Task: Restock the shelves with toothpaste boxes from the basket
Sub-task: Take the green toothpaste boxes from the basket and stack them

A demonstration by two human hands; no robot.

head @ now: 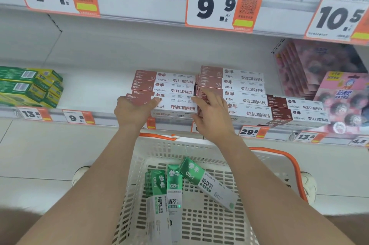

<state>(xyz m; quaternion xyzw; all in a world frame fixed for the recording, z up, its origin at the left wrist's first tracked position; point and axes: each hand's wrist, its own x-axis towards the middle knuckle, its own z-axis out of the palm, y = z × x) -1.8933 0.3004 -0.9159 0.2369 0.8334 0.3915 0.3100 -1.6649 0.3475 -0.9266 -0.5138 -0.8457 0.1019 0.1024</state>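
My left hand [132, 111] and right hand [211, 113] each clamp curled fingers on one end of a pink-and-white toothpaste box [175, 106] at the front edge of the shelf [111, 95]. Its long axis runs left to right along that edge. It reads "oralshark" and 参半. Green boxes [207, 180] marked 参半 CB-1 lie in the basket [159, 151] below.

Price tag 9.9 [217, 3] on upper rail; pink packs [311, 69] far right.
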